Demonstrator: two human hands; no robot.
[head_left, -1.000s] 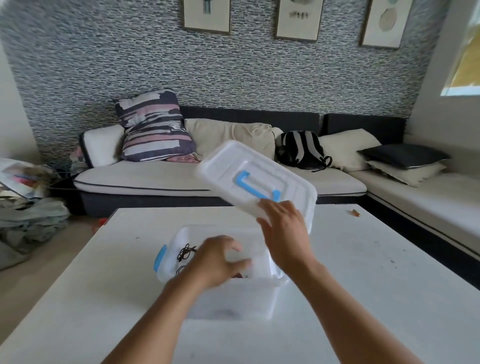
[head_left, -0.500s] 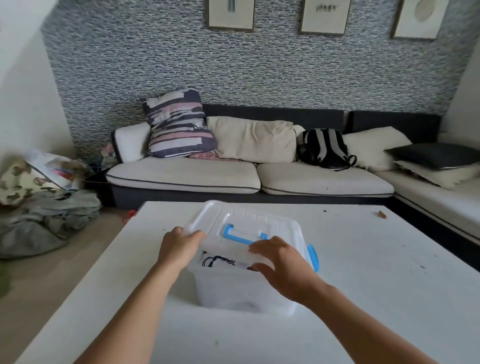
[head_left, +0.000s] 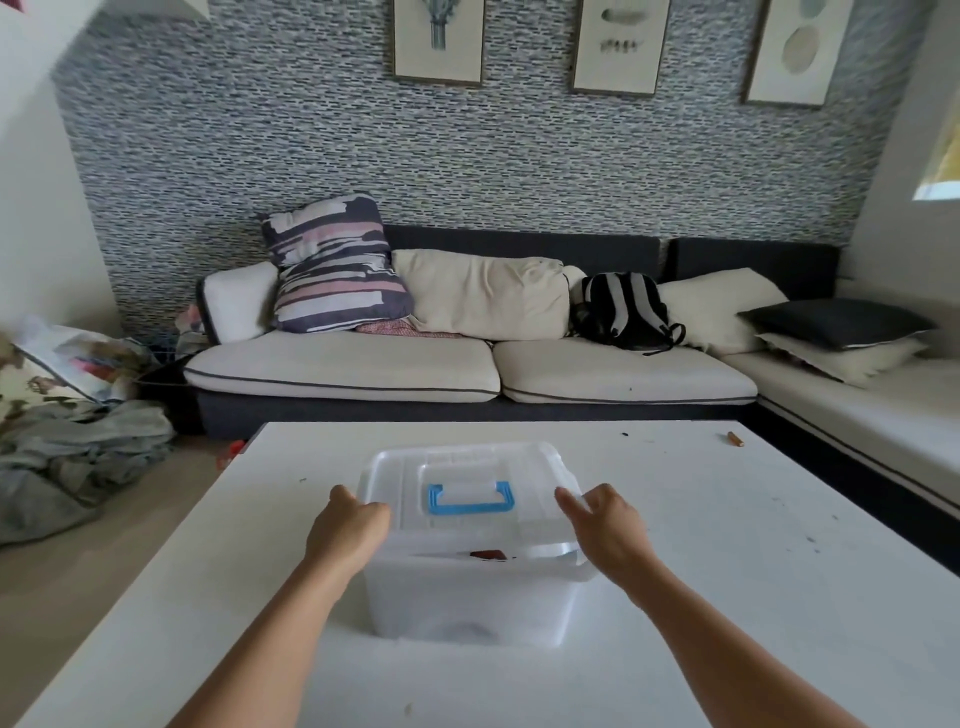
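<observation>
Your left grip (head_left: 345, 535) is curled over the 9 o'clock edge of the lid (head_left: 395, 478), which a second ago was tilted in the air and now lies flat on the clear box (head_left: 467, 603) at the middle of the counter (head_left: 727, 545). Your right grip (head_left: 605, 530) wraps the 3 o'clock edge, so I judge that only pressing the lid down to seat it remains.
</observation>
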